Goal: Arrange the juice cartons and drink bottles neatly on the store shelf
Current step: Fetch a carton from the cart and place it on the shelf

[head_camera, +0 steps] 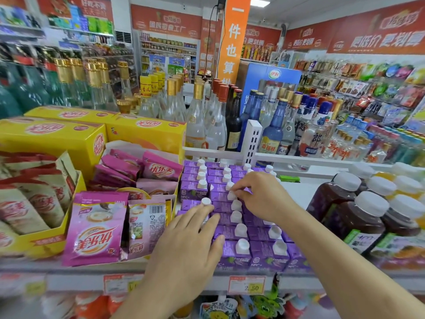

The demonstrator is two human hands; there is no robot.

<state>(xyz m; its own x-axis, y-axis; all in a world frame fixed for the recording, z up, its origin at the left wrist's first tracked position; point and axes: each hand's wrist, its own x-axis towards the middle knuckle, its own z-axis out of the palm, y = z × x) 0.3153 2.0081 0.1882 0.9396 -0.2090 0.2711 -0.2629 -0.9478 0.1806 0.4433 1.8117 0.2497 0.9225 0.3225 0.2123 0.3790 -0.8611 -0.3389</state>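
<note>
Purple juice cartons [232, 230] with white screw caps stand in rows on the shelf [76, 282], running from its front edge to the back. My left hand [190, 245] lies flat with fingers spread over the left column of cartons near the front; it grips nothing. My right hand [257, 194] reaches into the middle of the block, its fingertips pinched on the white cap of one carton [231, 195]. To the right stand dark juice bottles [358, 224] with white lids, and orange juice bottles [404, 187] behind them.
Pink milk-tea sachets [96, 229] and yellow boxes [53, 137] fill the shelf's left side. Glass liquor bottles [216, 120] stand on the shelf behind a white rail [250, 141]. Price tags [247, 285] hang on the front edge. Bare shelf shows right of the cartons.
</note>
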